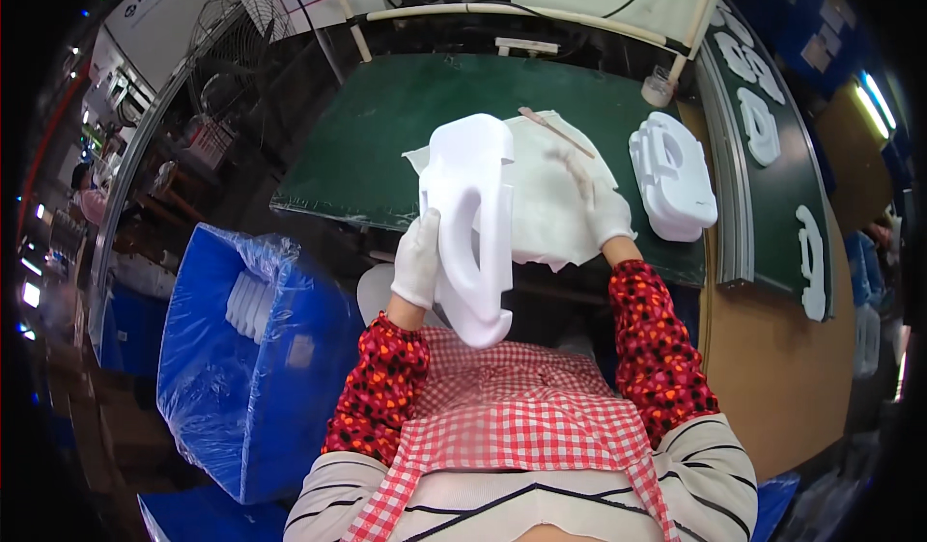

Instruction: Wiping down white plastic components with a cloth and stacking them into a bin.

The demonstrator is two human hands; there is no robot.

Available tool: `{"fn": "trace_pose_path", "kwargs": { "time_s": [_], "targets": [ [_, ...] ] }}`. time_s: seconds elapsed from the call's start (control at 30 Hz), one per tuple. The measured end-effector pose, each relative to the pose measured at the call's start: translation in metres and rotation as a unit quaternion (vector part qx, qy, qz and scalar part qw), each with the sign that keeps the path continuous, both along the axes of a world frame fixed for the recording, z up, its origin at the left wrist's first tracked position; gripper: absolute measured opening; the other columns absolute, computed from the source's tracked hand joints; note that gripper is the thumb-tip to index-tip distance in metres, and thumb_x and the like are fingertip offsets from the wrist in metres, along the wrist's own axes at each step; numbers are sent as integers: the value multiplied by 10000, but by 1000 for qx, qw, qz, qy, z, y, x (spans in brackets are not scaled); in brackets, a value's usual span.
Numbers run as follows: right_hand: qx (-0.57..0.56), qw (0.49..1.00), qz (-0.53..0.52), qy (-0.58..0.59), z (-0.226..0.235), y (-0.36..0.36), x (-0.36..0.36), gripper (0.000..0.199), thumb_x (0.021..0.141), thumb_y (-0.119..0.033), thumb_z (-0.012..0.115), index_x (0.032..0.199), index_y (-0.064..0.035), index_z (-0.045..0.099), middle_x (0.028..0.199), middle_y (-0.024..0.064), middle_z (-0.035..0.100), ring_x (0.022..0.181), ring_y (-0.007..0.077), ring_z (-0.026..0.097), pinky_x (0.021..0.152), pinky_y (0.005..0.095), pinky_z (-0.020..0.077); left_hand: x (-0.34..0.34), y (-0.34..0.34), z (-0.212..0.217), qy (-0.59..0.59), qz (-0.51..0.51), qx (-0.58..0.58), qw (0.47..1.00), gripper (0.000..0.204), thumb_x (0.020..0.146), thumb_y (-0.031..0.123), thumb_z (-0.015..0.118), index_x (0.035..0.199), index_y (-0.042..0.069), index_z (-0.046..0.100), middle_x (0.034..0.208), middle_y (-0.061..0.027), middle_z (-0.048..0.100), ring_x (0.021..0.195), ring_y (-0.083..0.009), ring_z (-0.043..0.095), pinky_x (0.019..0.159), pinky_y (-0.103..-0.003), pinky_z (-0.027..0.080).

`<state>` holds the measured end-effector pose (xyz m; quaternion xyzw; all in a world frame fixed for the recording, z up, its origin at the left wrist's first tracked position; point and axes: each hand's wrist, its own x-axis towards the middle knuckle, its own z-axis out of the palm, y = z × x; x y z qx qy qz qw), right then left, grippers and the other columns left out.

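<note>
My left hand (417,257), in a white glove, is closed on the side of a white molded plastic part (468,170) with a long oval opening. The part is held upright in front of me, above the table's near edge. Over a white cloth (541,204) on the table is my gloved right hand (597,194), its fingers stretched out and apart, a little blurred. Just beyond those fingertips lies a slim tool with a brownish handle (557,132), on the cloth; its exact kind is hard to make out.
A stack of white plastic parts (673,175) stands right on the green table (357,137). Farther right, a conveyor (772,194) carries several white pieces. A blue bin (208,349) lined with clear film holds white parts at left. A small jar (658,88) sits at the back right.
</note>
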<state>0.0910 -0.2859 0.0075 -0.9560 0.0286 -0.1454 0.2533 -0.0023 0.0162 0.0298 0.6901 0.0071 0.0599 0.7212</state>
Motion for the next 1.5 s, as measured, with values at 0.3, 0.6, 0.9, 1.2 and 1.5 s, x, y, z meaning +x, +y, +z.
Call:
{"fn": "trace_pose_path", "kwargs": {
  "time_s": [0.3, 0.6, 0.9, 1.2, 1.5],
  "targets": [
    [96, 985, 103, -102, -11, 12, -66, 145, 855, -185, 556, 922, -88, 640, 908, 150, 638, 857, 343, 614, 743, 429, 481, -20, -24, 32, 94, -51, -190, 976, 503, 1003, 384, 337, 1103, -35, 596, 933, -104, 659, 797, -130, 620, 708, -262, 497],
    [247, 955, 144, 76, 31, 23, -122, 207, 898, -176, 516, 903, -30, 662, 684, 131, 637, 649, 259, 648, 612, 322, 491, -13, -52, -14, -24, 41, -30, 998, 461, 985, 395, 401, 1079, -3, 615, 862, -76, 660, 753, -135, 627, 676, -269, 504],
    [333, 906, 215, 149, 46, 46, -151, 191, 933, -101, 486, 938, 38, 617, 659, 34, 579, 615, 77, 536, 588, 219, 430, -21, -46, -25, 61, 11, -25, 998, 513, 944, 475, 449, 1137, 27, 607, 940, -64, 653, 815, -134, 616, 717, -278, 497],
    [369, 872, 261, 187, 72, 52, -161, 267, 956, -184, 475, 1027, 43, 595, 785, 48, 615, 705, 97, 562, 692, 226, 451, -19, -49, 3, 213, 46, -296, 930, 435, 980, 368, 432, 1178, -1, 550, 1035, -69, 626, 857, -148, 614, 743, -260, 498],
    [259, 921, 266, 116, 54, 57, -170, 489, 778, -124, 696, 1215, -8, 510, 988, 178, 650, 884, 238, 659, 790, 304, 490, -40, -57, 17, -162, 197, 40, 966, 505, 973, 376, 457, 1240, -53, 456, 986, -123, 627, 857, -217, 591, 780, -331, 464]
  ]
}}
